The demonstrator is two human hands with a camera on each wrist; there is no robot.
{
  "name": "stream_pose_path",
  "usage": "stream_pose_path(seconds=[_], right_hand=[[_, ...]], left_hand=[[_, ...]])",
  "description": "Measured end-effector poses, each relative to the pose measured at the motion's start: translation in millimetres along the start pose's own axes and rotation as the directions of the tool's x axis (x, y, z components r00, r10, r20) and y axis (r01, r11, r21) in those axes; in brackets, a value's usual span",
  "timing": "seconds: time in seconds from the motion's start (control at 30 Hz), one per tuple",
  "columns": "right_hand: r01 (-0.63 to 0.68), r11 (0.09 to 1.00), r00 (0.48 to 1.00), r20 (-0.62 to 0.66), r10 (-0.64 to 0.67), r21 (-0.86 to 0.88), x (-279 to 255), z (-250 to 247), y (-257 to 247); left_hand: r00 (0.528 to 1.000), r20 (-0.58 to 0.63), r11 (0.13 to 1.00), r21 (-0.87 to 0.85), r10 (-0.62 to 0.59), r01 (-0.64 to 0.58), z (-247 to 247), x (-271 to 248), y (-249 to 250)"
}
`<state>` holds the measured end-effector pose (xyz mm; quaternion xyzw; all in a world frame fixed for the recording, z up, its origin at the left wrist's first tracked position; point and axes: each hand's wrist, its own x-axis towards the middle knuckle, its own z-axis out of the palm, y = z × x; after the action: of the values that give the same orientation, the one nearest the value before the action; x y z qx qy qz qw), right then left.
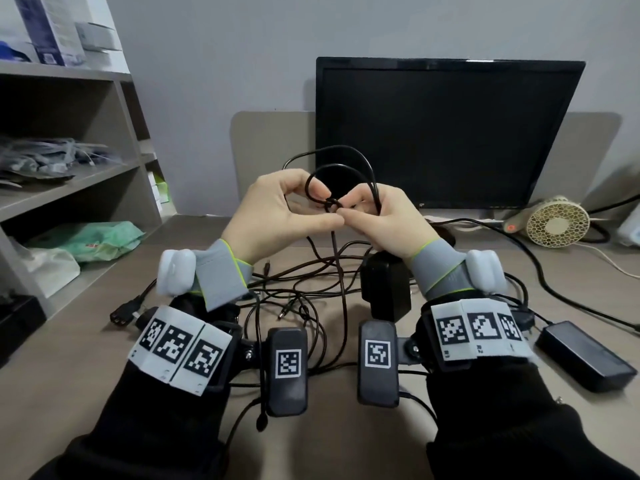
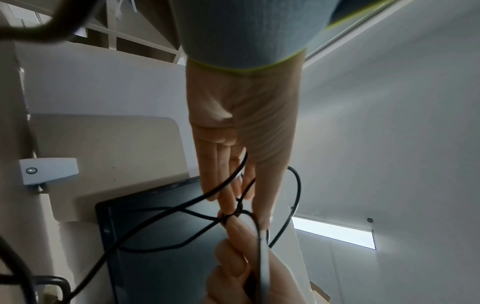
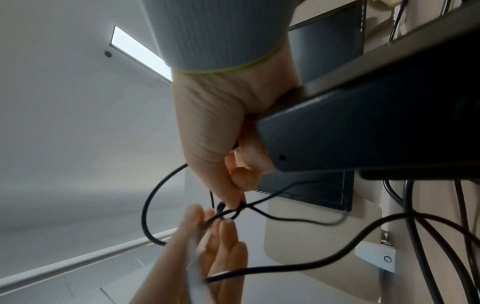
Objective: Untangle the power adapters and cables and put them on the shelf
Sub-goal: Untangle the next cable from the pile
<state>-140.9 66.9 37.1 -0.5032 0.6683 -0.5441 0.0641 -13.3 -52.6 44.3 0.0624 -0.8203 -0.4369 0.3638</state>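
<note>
At nine o'clock, grey open shelving (image 1: 74,174) holds boxes and bags. At centre, raised above the beige worktop (image 1: 346,445), the left hand (image 1: 277,216) pinches a thin black cable (image 1: 346,161) at a small knot (image 1: 331,203); the right hand (image 1: 388,216), fingers curled, pinches the same knot from the other side and clasps its loops. Below lie tangled black cords (image 1: 311,282) and a black block adapter (image 1: 386,285). At four o'clock rests a flat black power brick (image 1: 585,355).
</note>
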Motion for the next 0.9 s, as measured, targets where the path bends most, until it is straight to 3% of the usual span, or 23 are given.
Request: stream_pose_path(seconds=[0.07, 0.23, 0.4, 0.5, 0.6, 0.7, 0.8, 0.9], right_hand=[[0.006, 1.000, 0.999, -0.045, -0.005, 0.016, 2, -1, 3], [0.012, 1.000, 0.982, -0.190, -0.012, 0.001, 4, -9, 9], [-0.066, 0.998, 0.894, -0.446, 0.049, -0.022, 4, -32, 27], [-0.132, 0.991, 0.848, -0.521, 0.102, -0.021, 3, -46, 37], [-0.146, 0.989, 0.855, -0.505, 0.114, -0.025, 4, -47, 38], [-0.156, 0.987, 0.900, -0.419, 0.123, -0.045, 6, -33, 32], [-0.142, 0.988, 0.947, -0.298, 0.119, -0.056, 7, -14, 23], [-0.137, 0.987, 0.980, -0.155, 0.124, -0.079, 8, 5, 13]], left_hand=[[0.999, 0.021, 0.997, 0.074, -0.030, 0.028, -1, 1, -3], [0.997, 0.080, 1.000, 0.013, -0.010, 0.009, -7, -2, 1], [0.996, 0.087, 1.000, -0.016, 0.026, -0.025, -30, -6, 14], [0.996, 0.088, 1.000, -0.007, 0.028, -0.028, -44, -9, 14], [0.990, 0.125, 0.993, 0.102, -0.065, 0.052, -48, -6, 0], [0.980, 0.120, 0.960, 0.250, -0.158, 0.124, -37, 0, -16], [0.990, 0.092, 0.913, 0.403, -0.106, 0.061, -18, 4, -17], [0.993, 0.094, 0.916, 0.401, -0.067, 0.024, -1, 6, -11]])
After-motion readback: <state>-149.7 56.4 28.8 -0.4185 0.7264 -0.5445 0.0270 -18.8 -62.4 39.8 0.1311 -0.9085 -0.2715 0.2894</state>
